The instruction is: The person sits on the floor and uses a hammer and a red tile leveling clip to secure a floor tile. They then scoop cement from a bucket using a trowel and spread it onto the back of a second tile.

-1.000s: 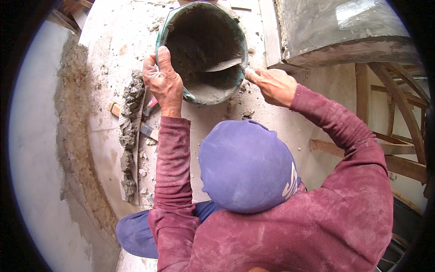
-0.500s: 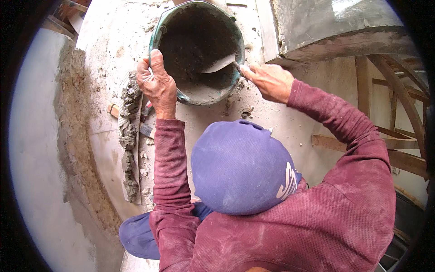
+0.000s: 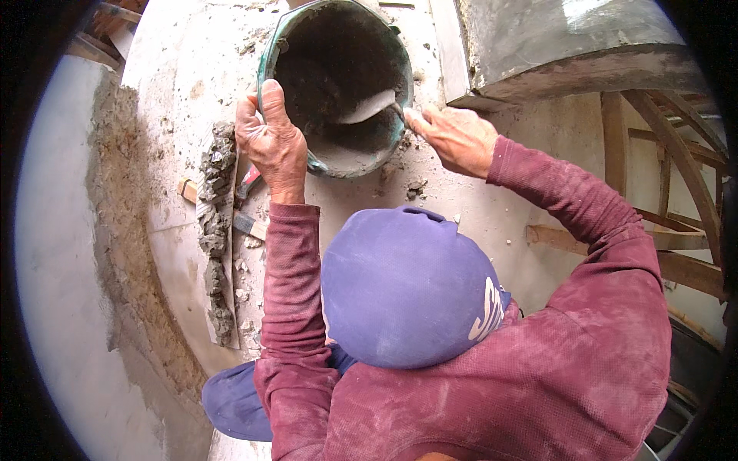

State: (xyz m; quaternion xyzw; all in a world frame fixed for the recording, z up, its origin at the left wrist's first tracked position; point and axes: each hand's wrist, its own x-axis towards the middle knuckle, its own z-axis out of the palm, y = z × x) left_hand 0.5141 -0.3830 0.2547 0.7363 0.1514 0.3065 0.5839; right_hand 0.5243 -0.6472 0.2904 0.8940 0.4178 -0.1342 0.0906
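A dark green bucket (image 3: 358, 170) is tipped with its mouth toward me, its inner wall coated in grey mortar. My left hand (image 3: 274, 146) grips the left side of its rim, thumb laid over the edge. In my right hand (image 3: 455, 140), at the bucket's right rim, is the handle of a trowel (image 3: 369, 107). The trowel's blade reaches into the bucket, pale against the dark inside. How much mortar lies deeper in there is too dark to tell.
Left of my left forearm, a board (image 3: 232, 292) carries lumps of grey mortar (image 3: 217, 230). A wooden-handled tool (image 3: 247, 224) lies beneath it. Mortar crumbs (image 3: 416, 187) dot the floor. A curved concrete slab (image 3: 584, 54) and timber props (image 3: 615, 146) stand right; a blue cap (image 3: 407, 284) blocks the lower middle.
My left hand has shifted slightly right along with the bucket's left rim. The trowel blade sits slightly further left inside the bucket. Both hands keep their holds.
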